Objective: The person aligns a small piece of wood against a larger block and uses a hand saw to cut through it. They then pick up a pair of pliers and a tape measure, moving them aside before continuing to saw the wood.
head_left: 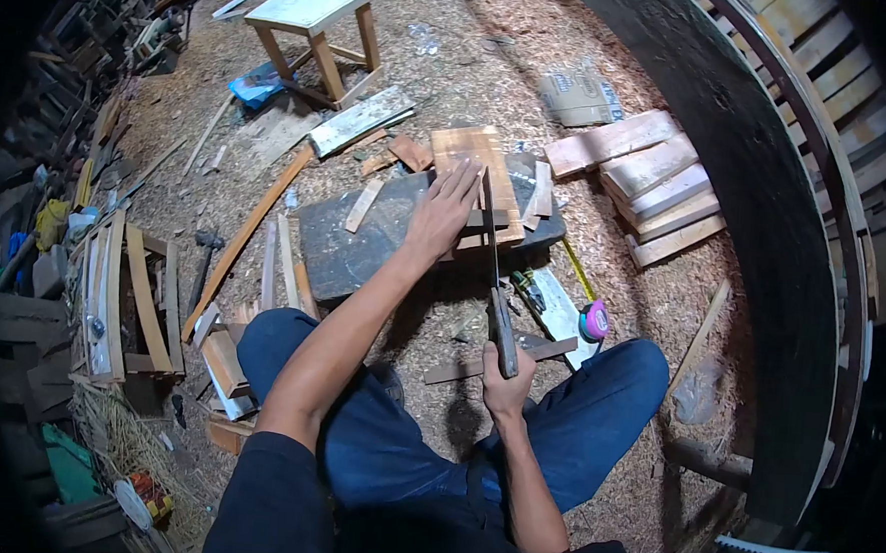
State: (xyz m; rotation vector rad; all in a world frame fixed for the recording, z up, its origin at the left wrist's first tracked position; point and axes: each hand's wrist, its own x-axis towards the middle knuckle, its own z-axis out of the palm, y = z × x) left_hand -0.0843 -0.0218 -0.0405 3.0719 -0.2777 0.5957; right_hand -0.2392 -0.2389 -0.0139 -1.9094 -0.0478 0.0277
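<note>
My left hand [445,209] lies flat on a wooden board [455,147], fingers stretched forward and together. The board rests on a low dark block [350,234] in front of my knees. In my right hand [508,383] is the handle of a handsaw [502,325], fingers wrapped around it. Its narrow blade points away from me and overlaps the board just right of my left fingers. A short dark strip lies across the board's near end, partly hidden by the left hand and the blade.
A pink tape measure [594,320] sits by a white board [559,308] on the right. Stacked planks [658,188] stand farther right, a small white-topped stool [310,7] at the back. On the left are a hammer [203,259] and a wooden frame [126,300]. Shavings cover the floor.
</note>
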